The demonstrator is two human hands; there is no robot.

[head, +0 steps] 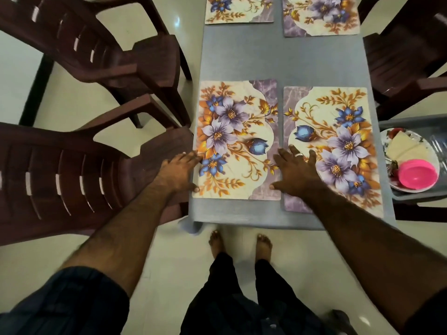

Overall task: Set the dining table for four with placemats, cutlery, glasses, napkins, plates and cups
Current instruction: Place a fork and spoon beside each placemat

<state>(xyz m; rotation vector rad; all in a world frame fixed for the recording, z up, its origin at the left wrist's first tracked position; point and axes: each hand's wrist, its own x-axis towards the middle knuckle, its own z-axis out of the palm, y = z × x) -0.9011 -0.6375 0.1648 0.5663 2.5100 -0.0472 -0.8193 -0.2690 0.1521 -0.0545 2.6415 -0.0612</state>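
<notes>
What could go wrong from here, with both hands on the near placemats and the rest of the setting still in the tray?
1. The near left placemat already reaches the table's left edge under the left hand; a further push could slide it off.
2. The right hand spans both near mats, so moving one may skew the near right placemat.
3. The grey tray holding a plate and pink bowl sits beside the table, apparently on a chair; a bump might tip it.
</notes>
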